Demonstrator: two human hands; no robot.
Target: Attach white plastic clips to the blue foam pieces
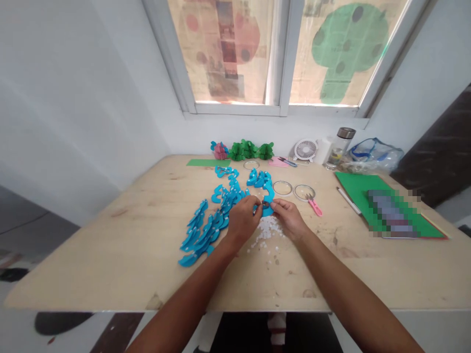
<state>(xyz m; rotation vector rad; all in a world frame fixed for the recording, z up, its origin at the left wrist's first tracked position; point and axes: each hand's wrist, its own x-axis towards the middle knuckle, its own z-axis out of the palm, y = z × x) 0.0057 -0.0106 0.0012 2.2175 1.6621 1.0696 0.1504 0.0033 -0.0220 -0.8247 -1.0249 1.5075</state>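
Note:
My left hand (pixel 243 219) and my right hand (pixel 289 217) meet at the middle of the wooden table (pixel 121 245), fingers pinched together over a blue paper cut-out (pixel 268 210). A small dark ring-like thing (pixel 265 204) sits between the fingertips; I cannot make out what it is. Just below my hands lies a heap of small white paper scraps (pixel 268 229). To the left, several blue curved cut-outs (pixel 206 228) lie spread in rows, with more blue pieces (pixel 259 179) further back.
Two clear tape rings (pixel 282 188) and pink scissors (pixel 314 205) lie right of my hands. Green sheets (pixel 358 189), a pen (pixel 348 200), a small fan (pixel 305 149), a jar (pixel 340 147), a plastic bag (pixel 373 156) and green paper decorations (pixel 250 150) stand near the wall.

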